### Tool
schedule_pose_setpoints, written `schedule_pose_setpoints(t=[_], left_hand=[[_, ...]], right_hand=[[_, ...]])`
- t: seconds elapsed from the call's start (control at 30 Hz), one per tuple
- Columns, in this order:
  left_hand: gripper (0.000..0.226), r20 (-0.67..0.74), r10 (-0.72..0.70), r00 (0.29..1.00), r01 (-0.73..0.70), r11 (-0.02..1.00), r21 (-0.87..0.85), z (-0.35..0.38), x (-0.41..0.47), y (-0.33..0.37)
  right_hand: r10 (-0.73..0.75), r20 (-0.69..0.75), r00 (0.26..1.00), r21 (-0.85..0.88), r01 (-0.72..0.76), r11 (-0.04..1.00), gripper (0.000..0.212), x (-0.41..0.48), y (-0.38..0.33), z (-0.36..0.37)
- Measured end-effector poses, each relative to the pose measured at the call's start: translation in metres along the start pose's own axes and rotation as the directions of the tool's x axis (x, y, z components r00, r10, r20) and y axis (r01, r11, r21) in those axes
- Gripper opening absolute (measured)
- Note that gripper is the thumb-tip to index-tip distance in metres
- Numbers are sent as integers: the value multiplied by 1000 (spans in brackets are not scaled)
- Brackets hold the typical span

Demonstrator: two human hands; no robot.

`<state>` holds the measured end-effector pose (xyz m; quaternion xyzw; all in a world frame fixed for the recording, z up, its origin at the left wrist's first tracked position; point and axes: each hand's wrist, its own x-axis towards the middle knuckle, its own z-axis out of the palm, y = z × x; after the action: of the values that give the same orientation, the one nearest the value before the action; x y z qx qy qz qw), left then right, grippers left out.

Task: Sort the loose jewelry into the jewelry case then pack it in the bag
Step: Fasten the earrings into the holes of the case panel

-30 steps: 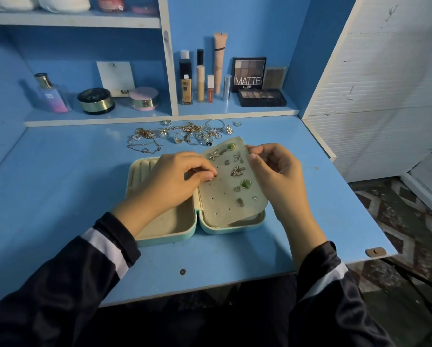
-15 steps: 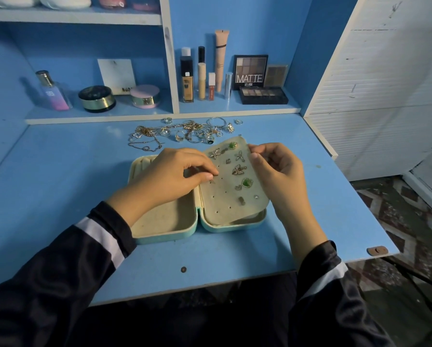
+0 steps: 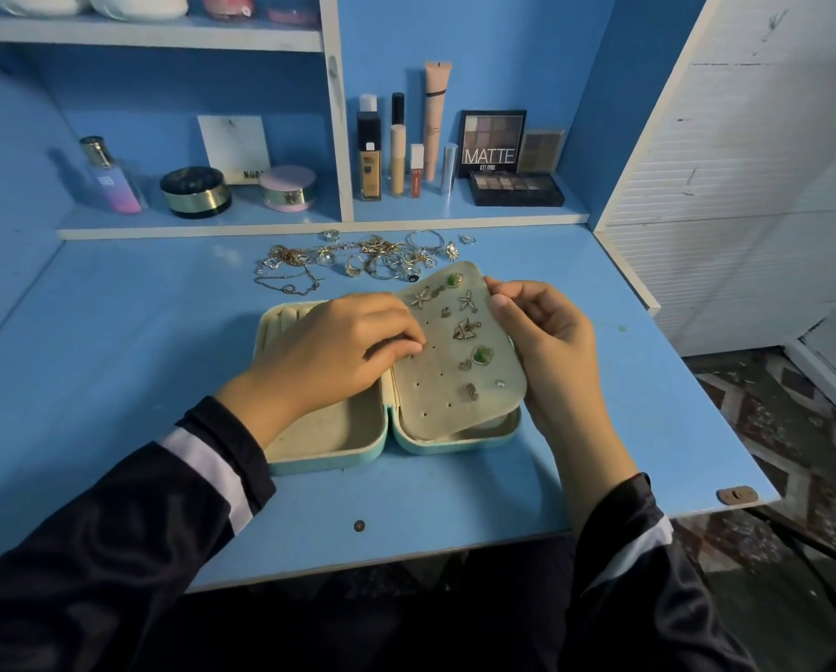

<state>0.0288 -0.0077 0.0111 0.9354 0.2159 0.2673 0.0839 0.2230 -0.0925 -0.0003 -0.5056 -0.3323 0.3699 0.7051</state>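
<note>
An open mint-green jewelry case (image 3: 329, 455) lies on the blue desk. Its beige earring panel (image 3: 447, 395) is tilted up over the right half and carries several earrings. My right hand (image 3: 547, 341) grips the panel's right edge with curled fingers. My left hand (image 3: 338, 346) lies over the case's left half, its curled fingertips pressed at the panel's left edge, pinching something too small to make out. Loose jewelry (image 3: 367, 259), chains and rings, lies in a heap just behind the case. No bag is in view.
A low shelf behind the desk holds a perfume bottle (image 3: 110, 179), round jars (image 3: 195, 191), makeup tubes (image 3: 396, 152) and eyeshadow palettes (image 3: 515, 189). A white panel (image 3: 745, 186) stands at the right. The desk's front edge (image 3: 455, 550) is near my sleeves.
Both hands stay on the case; the left fingertips shifted slightly along the panel's left edge. The view drifted a little.
</note>
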Motion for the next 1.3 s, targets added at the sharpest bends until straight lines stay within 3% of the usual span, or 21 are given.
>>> schedule_pose_setpoints(t=[0.27, 0.63, 0.97, 1.3], left_hand=[[6, -26, -139, 990, 136, 987, -84, 7, 5, -7], [12, -40, -142, 989, 134, 978, -162, 11, 9, -14], [13, -18, 26, 1000, -27, 998, -56, 9, 12, -20], [15, 43, -45, 998, 51, 986, -157, 2, 16, -24]], right_hand=[[12, -1, 1000, 25, -12, 1000, 7, 1, 0, 2], [1, 16, 1000, 27, -1, 1000, 4, 2, 0, 2], [9, 5, 1000, 27, -9, 1000, 4, 2, 0, 2], [4, 12, 1000, 20, -4, 1000, 3, 2, -1, 3]])
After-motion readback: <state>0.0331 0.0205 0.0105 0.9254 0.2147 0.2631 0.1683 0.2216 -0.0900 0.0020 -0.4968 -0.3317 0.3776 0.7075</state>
